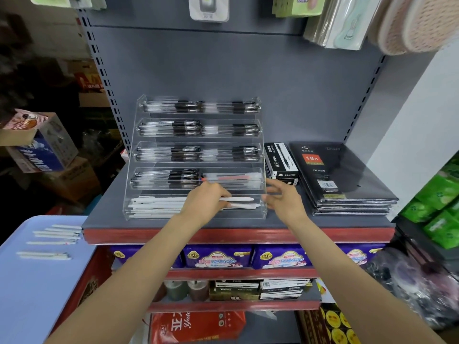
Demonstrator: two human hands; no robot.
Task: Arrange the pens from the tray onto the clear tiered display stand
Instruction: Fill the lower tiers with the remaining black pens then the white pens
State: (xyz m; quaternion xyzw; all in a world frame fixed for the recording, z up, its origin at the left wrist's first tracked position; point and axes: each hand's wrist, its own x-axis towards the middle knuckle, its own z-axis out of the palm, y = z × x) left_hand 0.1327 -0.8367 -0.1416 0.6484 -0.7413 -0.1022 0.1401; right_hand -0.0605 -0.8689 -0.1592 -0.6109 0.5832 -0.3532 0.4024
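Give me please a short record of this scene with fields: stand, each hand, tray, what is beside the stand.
stand: clear tiered display stand on grey shelf; upper tiers hold black pens
bottom tier: white pens lying flat
left hand: left hand holds white pens at the bottom tier
right hand: right hand beside the stand's right end, fingers relaxed, holds nothing
tray: blue tray at lower left, several white pens on it
beside stand: black pen boxes, diary stack
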